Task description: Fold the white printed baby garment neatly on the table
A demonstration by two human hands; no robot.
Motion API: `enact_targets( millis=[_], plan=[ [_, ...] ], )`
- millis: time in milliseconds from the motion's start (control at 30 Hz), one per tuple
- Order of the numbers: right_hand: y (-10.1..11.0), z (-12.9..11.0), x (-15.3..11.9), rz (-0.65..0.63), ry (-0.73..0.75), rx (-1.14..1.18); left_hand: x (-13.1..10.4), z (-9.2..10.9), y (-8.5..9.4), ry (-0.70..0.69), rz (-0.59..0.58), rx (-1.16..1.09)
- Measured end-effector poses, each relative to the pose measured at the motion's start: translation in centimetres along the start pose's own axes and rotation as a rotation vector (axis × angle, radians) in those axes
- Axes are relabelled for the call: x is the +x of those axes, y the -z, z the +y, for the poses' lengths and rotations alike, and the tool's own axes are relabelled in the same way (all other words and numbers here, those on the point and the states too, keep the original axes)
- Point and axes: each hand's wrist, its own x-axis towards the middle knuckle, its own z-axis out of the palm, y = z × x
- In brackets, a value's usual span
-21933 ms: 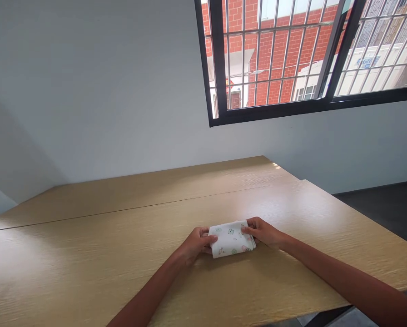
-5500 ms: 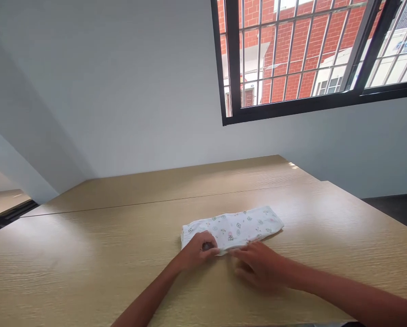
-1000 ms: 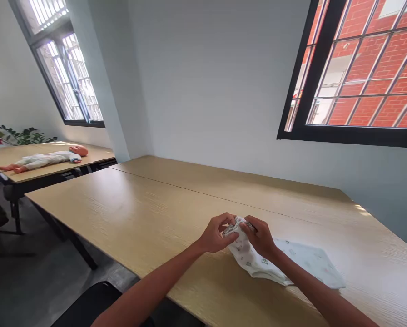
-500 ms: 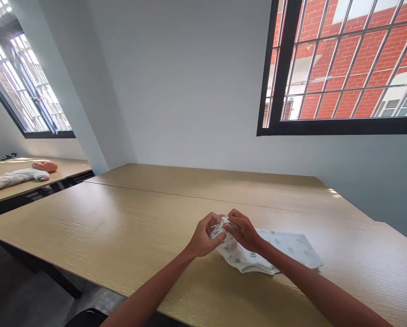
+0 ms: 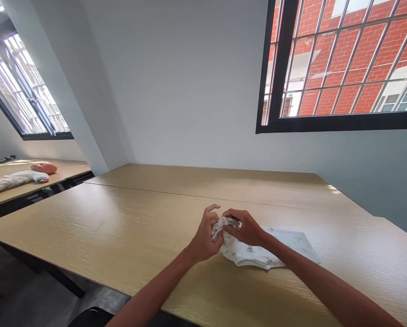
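Pinching one end of a small printed cloth [image 5: 258, 252], the left hand [image 5: 205, 236] and right hand [image 5: 246, 227] now bunch it tighter than half a second ago, the left index finger newly lifted. The rest lies flat toward the tabletop's [image 5: 121, 218] right edge; the gathering looks underway

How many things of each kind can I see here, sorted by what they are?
Printed white cloths: 1, the printed cloth, its bunched end held by the left hand and right hand
Wooden tables: 2, the near table and the far table
Dolls: 1, the doll lying on the far table
Windows: 2, the right window and the left window
Total: 6
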Motion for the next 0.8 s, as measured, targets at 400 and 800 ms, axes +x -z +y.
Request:
enact_targets(
  millis=[400,800],
  plan=[
    [3.5,-1.9,0.5,0.153,0.112,-0.078,3.3,3.4,2.1,-0.168,-0.059,0.247],
    [9.6,-5.3,2.7,0.544,0.106,0.013,13.8,10.0,3.8,-0.162,-0.242,0.283]
  ],
)
